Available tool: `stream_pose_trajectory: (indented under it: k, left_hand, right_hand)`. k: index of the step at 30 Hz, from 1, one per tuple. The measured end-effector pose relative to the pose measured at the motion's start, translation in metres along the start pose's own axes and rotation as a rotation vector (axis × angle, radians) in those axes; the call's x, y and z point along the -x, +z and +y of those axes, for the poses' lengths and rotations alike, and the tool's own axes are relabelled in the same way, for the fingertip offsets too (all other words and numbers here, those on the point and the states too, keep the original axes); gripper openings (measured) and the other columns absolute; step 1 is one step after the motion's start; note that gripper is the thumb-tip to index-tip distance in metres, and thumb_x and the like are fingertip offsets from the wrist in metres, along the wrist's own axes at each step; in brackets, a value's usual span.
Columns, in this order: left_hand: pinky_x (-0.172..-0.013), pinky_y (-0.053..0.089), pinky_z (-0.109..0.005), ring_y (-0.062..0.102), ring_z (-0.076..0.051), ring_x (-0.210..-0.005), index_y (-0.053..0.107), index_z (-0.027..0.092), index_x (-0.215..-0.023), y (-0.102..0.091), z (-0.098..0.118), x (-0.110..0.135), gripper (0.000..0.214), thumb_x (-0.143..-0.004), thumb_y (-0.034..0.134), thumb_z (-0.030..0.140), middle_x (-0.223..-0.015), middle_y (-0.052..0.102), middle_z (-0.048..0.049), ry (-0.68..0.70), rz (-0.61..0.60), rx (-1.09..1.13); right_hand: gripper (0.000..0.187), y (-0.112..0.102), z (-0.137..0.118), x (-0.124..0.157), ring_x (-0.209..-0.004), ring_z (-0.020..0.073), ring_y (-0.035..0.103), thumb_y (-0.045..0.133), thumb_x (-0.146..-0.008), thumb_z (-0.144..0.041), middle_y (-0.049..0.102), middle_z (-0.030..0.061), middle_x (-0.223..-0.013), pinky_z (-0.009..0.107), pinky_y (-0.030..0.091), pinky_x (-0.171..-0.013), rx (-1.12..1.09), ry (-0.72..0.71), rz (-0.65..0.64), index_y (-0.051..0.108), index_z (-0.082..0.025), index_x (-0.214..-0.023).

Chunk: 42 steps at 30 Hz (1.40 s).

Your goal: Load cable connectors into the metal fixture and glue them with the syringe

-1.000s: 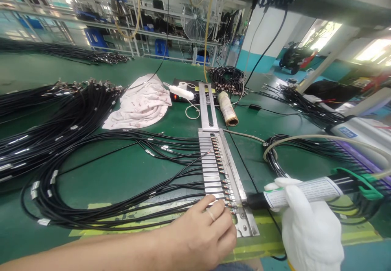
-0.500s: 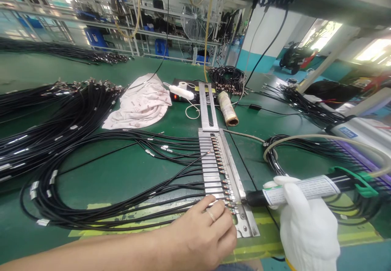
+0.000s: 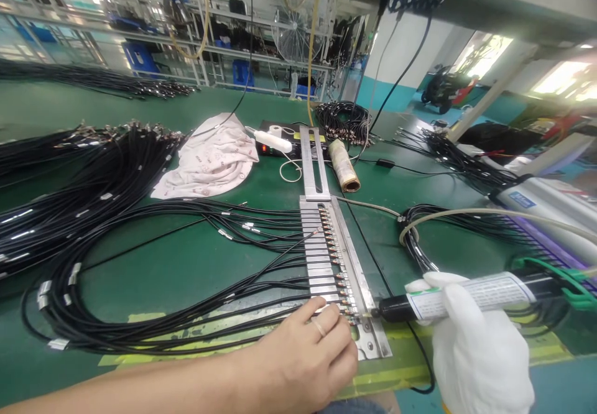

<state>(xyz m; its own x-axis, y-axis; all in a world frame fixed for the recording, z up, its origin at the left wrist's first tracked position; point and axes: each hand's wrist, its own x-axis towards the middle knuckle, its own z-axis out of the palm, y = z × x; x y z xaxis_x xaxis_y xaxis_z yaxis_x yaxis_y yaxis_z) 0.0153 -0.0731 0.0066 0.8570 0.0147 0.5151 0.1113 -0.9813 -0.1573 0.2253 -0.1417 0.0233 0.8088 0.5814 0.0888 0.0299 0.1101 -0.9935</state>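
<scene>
Bare, with a ring on one finger, my left hand (image 3: 310, 349) rests curled over the near end of a slotted metal fixture (image 3: 345, 240). Its fingertips are hidden among the cable ends there. Several black cables (image 3: 196, 311) loop in from the left, their coppery connectors (image 3: 336, 262) lined up along the fixture. In a white glove, my right hand (image 3: 480, 339) is wrapped round a power screwdriver (image 3: 466, 299) with a black nose, a white label and a green hanger. The screwdriver lies nearly level, its tip pointing left at the connectors beside my left fingers.
Thick black cable bundles (image 3: 93, 190) cover the left of the green table (image 3: 261, 265). Behind the fixture lie a pale cloth (image 3: 209, 159), a white-handled tool (image 3: 273, 140) and a brown roll (image 3: 344, 165). At right are a cable coil (image 3: 415, 240) and a grey machine (image 3: 555, 206).
My right hand and the screwdriver have shifted slightly right, away from the fixture. My left hand keeps its place on the fixture. The whole view has slid a little.
</scene>
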Motion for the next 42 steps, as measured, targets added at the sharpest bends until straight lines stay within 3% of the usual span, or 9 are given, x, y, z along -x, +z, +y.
stream_pose_trajectory:
  k: [4, 10, 16, 26, 36, 42]
  left_hand:
    - [-0.089, 0.055, -0.046, 0.064, -0.028, -0.093, 0.066, 0.009, -0.101, 0.000, 0.000, 0.000, 0.018, -0.090, 0.064, 0.023, -0.099, 0.064, -0.0116, 0.001, -0.005, 0.003]
    - [-0.088, 0.054, -0.046, 0.064, -0.028, -0.093, 0.066, 0.010, -0.100, 0.000, -0.001, -0.001, 0.016, -0.090, 0.063, 0.022, -0.099, 0.064, -0.0116, -0.006, -0.002, 0.000]
    - [-0.090, 0.053, -0.047, 0.064, -0.028, -0.094, 0.066, 0.009, -0.103, 0.001, 0.001, 0.001, 0.019, -0.090, 0.063, 0.023, -0.101, 0.064, -0.0121, 0.006, -0.018, -0.007]
    - [-0.089, 0.053, -0.046, 0.063, -0.028, -0.092, 0.066, 0.009, -0.101, 0.000, 0.000, -0.001, 0.017, -0.090, 0.063, 0.022, -0.099, 0.064, -0.0117, -0.003, -0.001, -0.002]
    - [-0.090, 0.053, -0.046, 0.063, -0.028, -0.094, 0.066, 0.010, -0.100, 0.000, 0.001, 0.001, 0.017, -0.089, 0.063, 0.023, -0.100, 0.064, -0.0120, 0.000, -0.009, -0.007]
    - [-0.091, 0.054, -0.048, 0.063, -0.028, -0.094, 0.066, 0.009, -0.102, 0.001, 0.001, 0.002, 0.018, -0.090, 0.063, 0.022, -0.100, 0.063, -0.0120, -0.007, -0.020, 0.002]
  right_hand:
    - [0.048, 0.001, -0.004, 0.001, -0.071, 0.0242, 0.067, 0.081, -0.074, -0.053, 0.071, 0.0118, -0.086, 0.034, 0.054, -0.062, 0.037, 0.014, 0.001, 0.069, -0.013, -0.097]
    - [0.043, 0.000, 0.004, 0.001, -0.070, 0.0258, 0.067, 0.077, -0.079, -0.051, 0.071, 0.0104, -0.085, 0.037, 0.054, -0.063, 0.078, -0.026, -0.006, 0.070, -0.014, -0.099]
    - [0.044, -0.003, 0.012, 0.000, -0.074, 0.0228, 0.066, 0.078, -0.081, -0.051, 0.072, 0.0103, -0.092, 0.031, 0.052, -0.063, 0.057, -0.004, -0.013, 0.070, -0.014, -0.105]
    - [0.049, -0.003, 0.006, 0.001, -0.080, 0.0227, 0.066, 0.083, -0.076, -0.052, 0.072, 0.0107, -0.094, 0.032, 0.050, -0.073, 0.035, 0.063, -0.016, 0.070, -0.014, -0.104]
    - [0.051, -0.002, -0.003, 0.001, -0.078, 0.0226, 0.065, 0.083, -0.072, -0.054, 0.072, 0.0105, -0.092, 0.028, 0.050, -0.060, 0.061, 0.027, -0.028, 0.070, -0.014, -0.099]
    - [0.054, -0.001, -0.002, 0.000, -0.077, 0.0219, 0.065, 0.084, -0.069, -0.057, 0.072, 0.0105, -0.090, 0.030, 0.051, -0.066, 0.078, 0.037, -0.002, 0.070, -0.013, -0.098]
